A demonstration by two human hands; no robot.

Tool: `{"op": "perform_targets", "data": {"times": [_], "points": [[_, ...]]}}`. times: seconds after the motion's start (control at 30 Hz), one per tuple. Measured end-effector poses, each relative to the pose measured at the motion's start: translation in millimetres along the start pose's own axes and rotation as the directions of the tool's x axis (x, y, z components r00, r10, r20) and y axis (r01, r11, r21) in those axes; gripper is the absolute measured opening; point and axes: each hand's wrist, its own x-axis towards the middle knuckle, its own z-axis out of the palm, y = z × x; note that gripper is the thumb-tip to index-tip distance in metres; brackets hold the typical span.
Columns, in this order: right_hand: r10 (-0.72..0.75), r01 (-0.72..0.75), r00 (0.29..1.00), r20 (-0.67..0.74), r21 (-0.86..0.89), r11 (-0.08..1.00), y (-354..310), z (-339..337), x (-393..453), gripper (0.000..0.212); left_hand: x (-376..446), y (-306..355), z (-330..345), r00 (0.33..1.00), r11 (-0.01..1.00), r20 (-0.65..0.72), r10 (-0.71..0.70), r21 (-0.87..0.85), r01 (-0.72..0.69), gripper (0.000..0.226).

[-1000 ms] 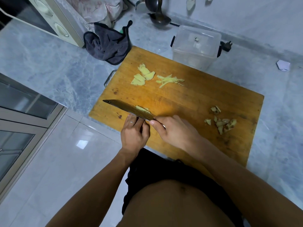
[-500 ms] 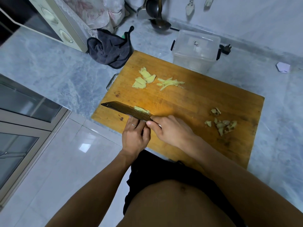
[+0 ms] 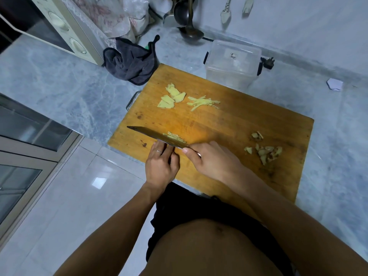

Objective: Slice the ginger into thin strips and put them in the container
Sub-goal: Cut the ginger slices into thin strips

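Note:
On the wooden cutting board point(image 3: 239, 124) my right hand point(image 3: 211, 162) grips the handle of a cleaver point(image 3: 157, 136), whose blade runs left across the board's near part. My left hand point(image 3: 161, 164) lies beside it, fingers stretched against the blade's near side; whatever is under the fingertips is hidden. Fresh ginger strips point(image 3: 175, 137) lie along the blade's far side. Farther back are flat ginger slices point(image 3: 172, 96) and a small heap of cut strips point(image 3: 204, 102). The clear plastic container point(image 3: 233, 64) stands closed just beyond the board's far edge.
Brownish ginger peel scraps point(image 3: 264, 150) lie on the board's right side. A dark cloth point(image 3: 131, 64) sits at the board's far left corner, next to a microwave point(image 3: 59, 26). A ladle point(image 3: 191, 30) leans by the back wall. The marble counter point(image 3: 59, 86) ends at my body.
Both hands and the cleaver stay in nearly the same spot at the board's near edge; the pile of strips beside the blade looks slightly longer.

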Motion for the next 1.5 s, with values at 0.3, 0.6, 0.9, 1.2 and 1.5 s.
{"op": "perform_targets", "data": {"times": [0.3,0.6,0.9,1.2,1.5], "points": [[-0.010,0.009,1.000,-0.022,-0.057,0.998,-7.2,9.3,9.0,0.052,-1.3,1.1,-1.5,1.000,1.000,-0.015,-0.018,0.011,0.018,0.020],[-0.023,0.023,0.999,-0.035,-0.001,1.000,3.2,4.1,-4.4,0.047,-0.7,1.3,-2.4,1.000,1.000,0.008,-0.017,0.007,0.017,0.020],[0.008,-0.009,1.000,-0.029,-0.042,0.999,2.2,7.6,-2.9,0.047,-0.1,2.3,0.2,1.000,1.000,-0.021,-0.016,0.004,0.016,0.021],[0.000,-0.001,0.999,-0.046,-0.022,1.000,2.8,7.9,-0.8,0.048,-0.4,2.3,-1.8,1.000,1.000,0.001,0.009,0.020,-0.009,0.023],[0.001,-0.001,0.998,-0.059,-0.010,1.000,3.0,3.8,-10.6,0.047,-0.4,3.5,-1.1,0.999,0.999,0.004,-0.035,-0.012,0.035,0.029]]}}
